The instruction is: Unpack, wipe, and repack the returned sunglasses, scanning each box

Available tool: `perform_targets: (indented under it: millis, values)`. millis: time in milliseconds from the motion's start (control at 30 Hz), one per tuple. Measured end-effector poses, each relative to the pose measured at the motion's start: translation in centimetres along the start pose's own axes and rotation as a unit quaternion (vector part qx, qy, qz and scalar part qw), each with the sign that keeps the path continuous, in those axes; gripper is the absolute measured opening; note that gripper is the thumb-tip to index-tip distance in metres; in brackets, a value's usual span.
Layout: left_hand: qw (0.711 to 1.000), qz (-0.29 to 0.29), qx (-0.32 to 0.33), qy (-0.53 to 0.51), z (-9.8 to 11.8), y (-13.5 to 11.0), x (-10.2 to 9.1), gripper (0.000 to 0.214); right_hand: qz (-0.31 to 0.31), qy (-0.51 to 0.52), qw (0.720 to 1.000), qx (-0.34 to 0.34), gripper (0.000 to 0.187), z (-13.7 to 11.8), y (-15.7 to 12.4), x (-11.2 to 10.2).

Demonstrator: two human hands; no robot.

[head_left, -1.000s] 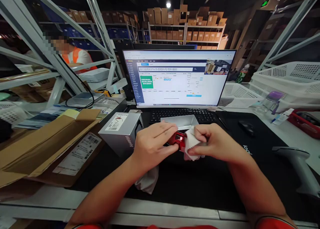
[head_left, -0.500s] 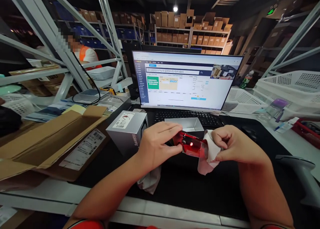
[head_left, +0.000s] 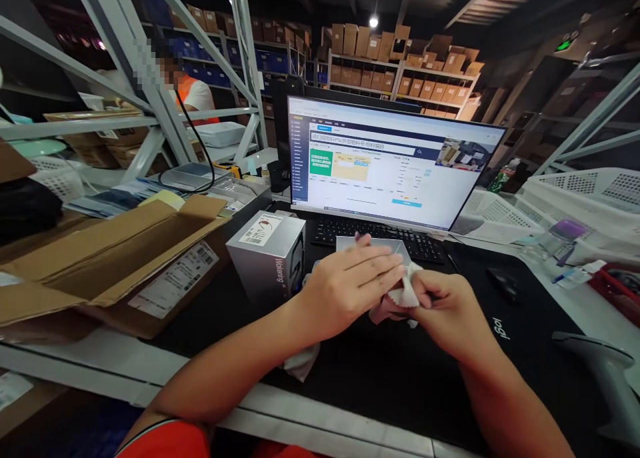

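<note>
Over the black desk mat (head_left: pixel 380 371), my left hand (head_left: pixel 350 288) is closed around a red object that its fingers now hide almost entirely. My right hand (head_left: pixel 447 308) pinches a small white cloth (head_left: pixel 403 295) against that object, right beside the left fingers. An open grey box tray (head_left: pixel 373 246) lies just behind my hands, before the keyboard (head_left: pixel 380 235). A grey product box (head_left: pixel 267 255) stands to the left of my left hand. A crumpled white bag (head_left: pixel 303 361) lies under my left forearm.
A lit monitor (head_left: pixel 390 168) stands behind the keyboard. An open cardboard box (head_left: pixel 110 258) lies at the left. A mouse (head_left: pixel 503 285), a grey scanner (head_left: pixel 607 371) and white baskets (head_left: pixel 575 191) are at the right. A person in an orange vest (head_left: pixel 193 98) works beyond the shelving.
My hands came together: the left fingers slid over the red object, which showed plainly before, and the right hand brought the cloth against it. The view shifted left.
</note>
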State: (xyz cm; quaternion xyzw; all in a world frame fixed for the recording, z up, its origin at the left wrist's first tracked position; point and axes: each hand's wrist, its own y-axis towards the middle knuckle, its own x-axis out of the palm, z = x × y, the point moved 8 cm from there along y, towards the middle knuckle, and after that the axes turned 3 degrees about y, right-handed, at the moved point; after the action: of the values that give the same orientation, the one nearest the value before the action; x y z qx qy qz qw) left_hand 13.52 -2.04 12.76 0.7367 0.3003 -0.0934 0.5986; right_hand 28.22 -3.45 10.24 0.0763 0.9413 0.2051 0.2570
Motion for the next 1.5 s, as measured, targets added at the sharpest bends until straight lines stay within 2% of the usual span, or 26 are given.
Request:
perform_targets:
  millis: [133, 233, 300, 367, 567, 700, 767, 833, 933, 1033, 1100, 1200, 1267, 1333, 1433, 1500]
  values:
    - [0.982, 0.017, -0.17, 0.074, -2.1, -0.1, -1.6, 0.055, 0.133, 0.162, 0.977, 0.028, 0.053, 1.7, 0.3, -3.5]
    - [0.973, -0.024, -0.225, 0.048, -2.0, -0.6, -0.9, 0.06, 0.173, 0.243, 0.954, 0.025, 0.051, 2.4, 0.3, -3.7]
    - [0.972, -0.078, -0.22, 0.002, -1.3, -0.9, 0.7, 0.062, 0.177, 0.276, 0.944, 0.037, 0.053, 2.6, 0.4, -2.6]
    - [0.972, -0.105, -0.209, -0.029, -0.5, -1.1, 1.9, 0.066, 0.183, 0.295, 0.937, 0.045, 0.056, 2.7, 0.3, -1.3]
    - [0.969, -0.075, -0.233, 0.028, -0.1, -1.6, 2.4, 0.075, 0.197, 0.288, 0.936, 0.052, 0.06, 2.5, -0.2, 1.5]
    - [0.976, -0.06, -0.202, 0.052, 0.2, -1.4, 2.2, 0.052, 0.219, 0.193, 0.955, 0.049, 0.06, 2.1, -0.7, 1.5]
    - [0.979, -0.064, -0.193, 0.023, 0.0, -1.2, 2.1, 0.043, 0.22, 0.187, 0.956, 0.05, 0.061, 2.0, -0.6, 0.9]
    - [0.976, -0.085, -0.196, -0.038, -0.4, -1.1, 2.4, 0.041, 0.211, 0.242, 0.945, 0.066, 0.063, 2.3, -0.2, -0.1]
    - [0.969, -0.116, -0.182, -0.12, -0.5, -0.9, 2.8, 0.04, 0.206, 0.357, 0.905, 0.108, 0.067, 3.2, 0.7, -1.9]
    - [0.97, -0.12, -0.159, -0.143, -0.2, -0.8, 3.0, 0.037, 0.214, 0.419, 0.871, 0.142, 0.064, 4.1, 1.8, -3.3]
    - [0.972, -0.116, -0.156, -0.134, -0.1, -1.0, 3.3, 0.034, 0.211, 0.439, 0.856, 0.171, 0.052, 4.8, 2.3, -3.1]
    - [0.977, -0.094, -0.164, -0.102, -0.2, -1.3, 3.5, 0.028, 0.204, 0.458, 0.844, 0.19, 0.041, 5.5, 2.4, -1.7]
    - [0.978, -0.072, -0.171, -0.09, -0.5, -1.5, 3.4, 0.024, 0.221, 0.449, 0.851, 0.16, 0.04, 5.3, 2.1, -0.9]
    - [0.975, -0.054, -0.193, -0.094, -1.0, -1.7, 3.2, 0.023, 0.245, 0.4, 0.876, 0.112, 0.048, 4.7, 1.5, -0.6]
    - [0.964, -0.042, -0.239, -0.111, -1.9, -2.0, 3.1, 0.02, 0.288, 0.242, 0.925, 0.051, 0.054, 3.3, 0.2, -0.2]
    - [0.96, -0.034, -0.25, -0.118, -2.1, -2.1, 3.0, 0.018, 0.309, 0.13, 0.942, 0.006, 0.052, 2.2, -0.6, 0.4]
